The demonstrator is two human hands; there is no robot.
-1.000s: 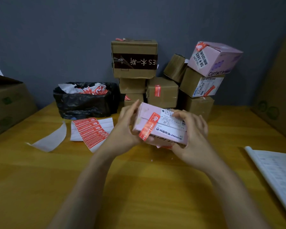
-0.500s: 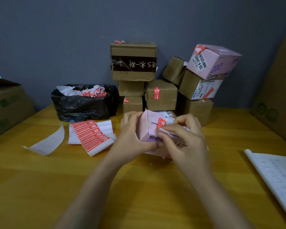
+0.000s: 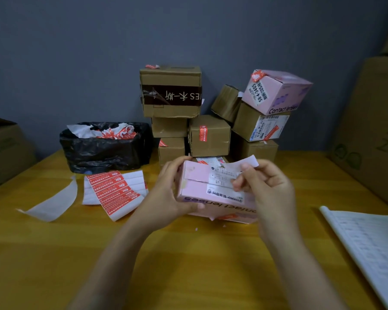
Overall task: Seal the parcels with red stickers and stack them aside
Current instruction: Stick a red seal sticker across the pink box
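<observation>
A pink parcel [image 3: 199, 194] printed "contact lenses" rests on the wooden table [image 3: 188, 269] in front of me. My left hand [image 3: 168, 193] grips its left end, thumb on the front face. My right hand [image 3: 269, 189] pinches a pale strip [image 3: 246, 163] that stands up from the parcel's top by the shipping label. A bit of red sticker [image 3: 227, 217] shows under the parcel's front edge. A sheet of red stickers [image 3: 112, 193] lies to the left of the parcel. Sealed parcels [image 3: 208, 135] are stacked against the wall behind.
A black-bagged bin [image 3: 103, 148] with torn sticker scraps stands at the back left. Loose white backing paper [image 3: 52, 204] lies left of the sheet. An open notebook [image 3: 372, 242] lies at the right. Large cartons flank the table, one left [image 3: 5, 148], one right [image 3: 374, 130].
The parcel was turned and set lower on the table. The red sticker seen across its top a second ago is gone from there, and my right hand now lifts a pale strip.
</observation>
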